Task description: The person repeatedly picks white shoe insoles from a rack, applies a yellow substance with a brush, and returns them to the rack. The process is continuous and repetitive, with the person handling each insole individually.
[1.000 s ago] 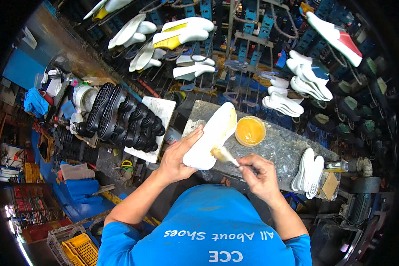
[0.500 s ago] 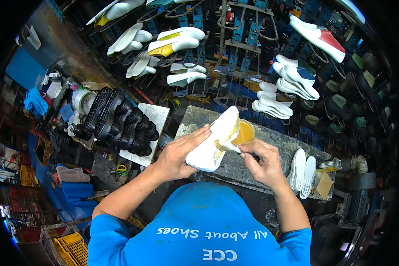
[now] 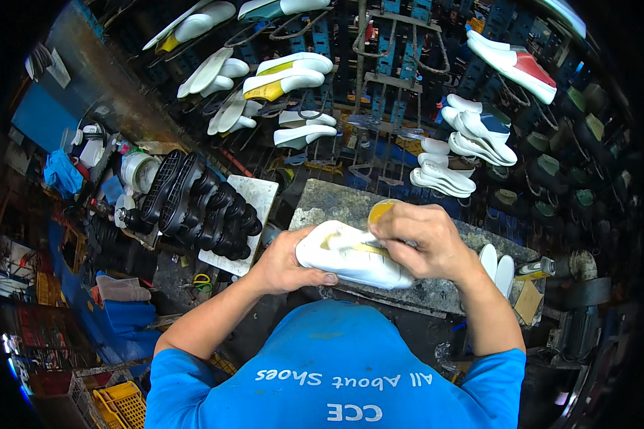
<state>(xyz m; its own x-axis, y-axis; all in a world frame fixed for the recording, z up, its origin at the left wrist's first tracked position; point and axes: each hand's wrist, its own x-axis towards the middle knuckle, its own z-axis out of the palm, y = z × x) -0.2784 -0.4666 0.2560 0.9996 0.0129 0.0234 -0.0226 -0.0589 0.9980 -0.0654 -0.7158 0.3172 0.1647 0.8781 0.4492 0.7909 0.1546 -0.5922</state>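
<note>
My left hand (image 3: 285,263) grips a white shoe upper (image 3: 358,266) by one end, thumb along its near side. The upper lies on its side above the workbench, its underside turned away from me, with a yellowish strip along it. My closed right hand (image 3: 431,239) holds a brush (image 3: 350,239), its whitish head against that underside; the fingers hide most of the handle. Just behind my right fingers is a round tub (image 3: 381,209) of amber-yellow liquid, partly covered by the hand.
The stained grey workbench (image 3: 329,196) bears a pair of white soles (image 3: 504,272) at right, partly behind my forearm. Black soles (image 3: 182,189) crowd a white board (image 3: 254,196) at left, near green-handled scissors (image 3: 202,282). Racks beyond carry white shoes (image 3: 286,82) and soles (image 3: 444,179).
The shoe upper has swung from slanting upright to lying nearly crosswise. My right hand has moved up and over it, now covering much of the tub, with the brush still on the upper.
</note>
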